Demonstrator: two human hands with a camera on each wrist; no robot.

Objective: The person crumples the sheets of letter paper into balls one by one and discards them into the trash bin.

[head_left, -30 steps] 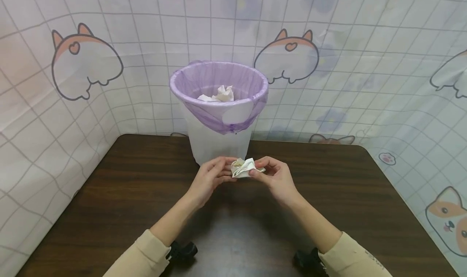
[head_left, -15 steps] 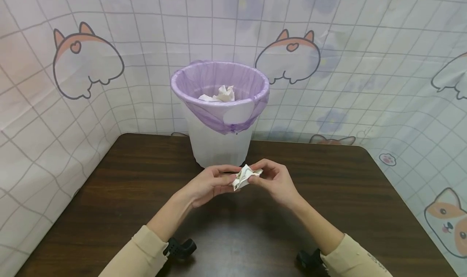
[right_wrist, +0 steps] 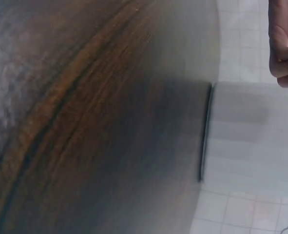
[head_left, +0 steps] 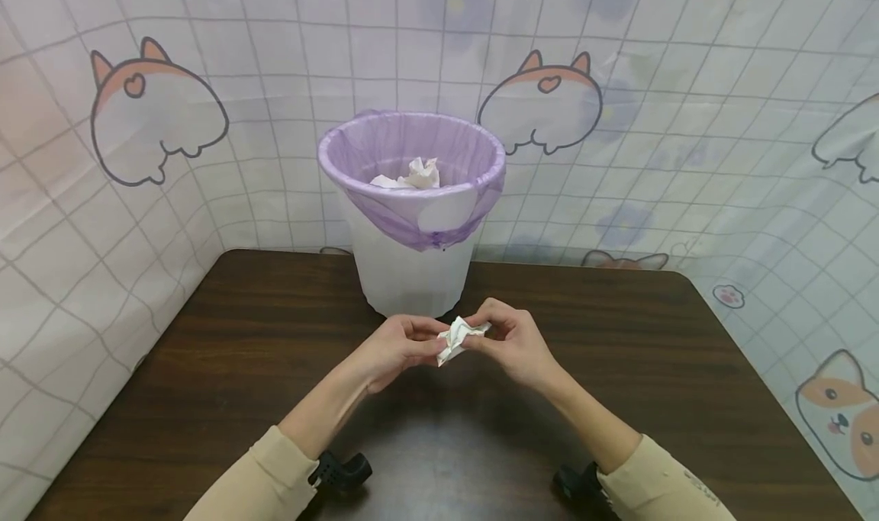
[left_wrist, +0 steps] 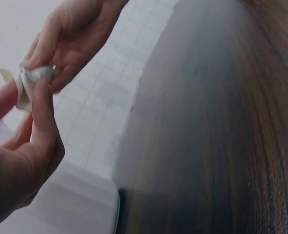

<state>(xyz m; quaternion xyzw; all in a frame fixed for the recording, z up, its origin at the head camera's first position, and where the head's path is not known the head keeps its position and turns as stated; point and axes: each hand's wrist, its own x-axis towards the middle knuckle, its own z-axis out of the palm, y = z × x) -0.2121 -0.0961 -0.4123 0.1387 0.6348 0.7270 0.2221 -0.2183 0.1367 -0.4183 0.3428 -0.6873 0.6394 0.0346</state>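
Note:
A crumpled piece of white paper (head_left: 456,340) is held between both hands, in front of the bin and above the table. My left hand (head_left: 394,350) pinches its left side between thumb and fingers. From the other side my right hand (head_left: 516,345) pinches the paper's right end. In the left wrist view the crumpled paper (left_wrist: 28,87) shows between the left hand (left_wrist: 29,156) and the right hand (left_wrist: 78,36). Only part of a hand (right_wrist: 285,48) enters the right wrist view, at its upper right edge; the paper is out of that view.
A white trash bin (head_left: 412,277) with a purple liner (head_left: 439,231) stands at the table's back. Crumpled white papers (head_left: 420,175) lie inside it. The dark wooden table (head_left: 226,368) is bordered by printed curtains (head_left: 275,124) at the back and sides.
Both hands have moved slightly down, nearer to me, with the paper. The left hand has turned, and its thumb now presses on the paper, which looks more tightly crumpled.

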